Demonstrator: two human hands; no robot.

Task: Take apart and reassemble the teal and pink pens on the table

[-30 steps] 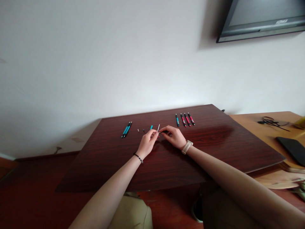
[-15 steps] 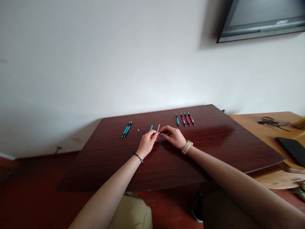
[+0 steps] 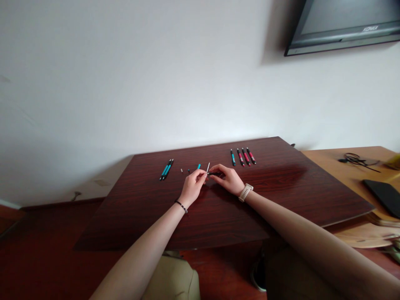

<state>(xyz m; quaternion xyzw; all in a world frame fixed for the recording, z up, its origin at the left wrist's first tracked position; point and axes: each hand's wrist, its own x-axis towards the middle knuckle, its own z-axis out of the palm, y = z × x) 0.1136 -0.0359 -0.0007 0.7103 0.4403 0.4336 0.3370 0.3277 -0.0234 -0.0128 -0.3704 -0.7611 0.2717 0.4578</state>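
The black pen part (image 3: 214,173) sits between your two hands, just above the middle of the table (image 3: 250,208). Your left hand (image 3: 193,185) has its thumb and forefinger drawn together at the part's paler end, and your right hand (image 3: 229,179) pinches the dark length from the other side, its remaining fingers loosely curled. The exact contact at the fingertips is too small to make out. Expect the part to be very light and stiff, probably plastic, so a fingertip pinch should be plenty; being thin and round, it could roll or twist between your fingers. Take it by the thicker dark length and steady the narrow end lightly, since sideways pressure there could bend or snap it. The thin pale rod (image 3: 208,166) beside your left fingertips looks slimmer and easier to bend; hold it near its middle. You cannot tell here whether it rests on the table or touches your fingers. The blue tube (image 3: 198,166) beyond your left hand is likely smooth and rigid, best gripped across its sides. The small white piece (image 3: 181,170) and small dark piece (image 3: 188,171) are tiny enough to slip away, so they call for a fingertip pinch.
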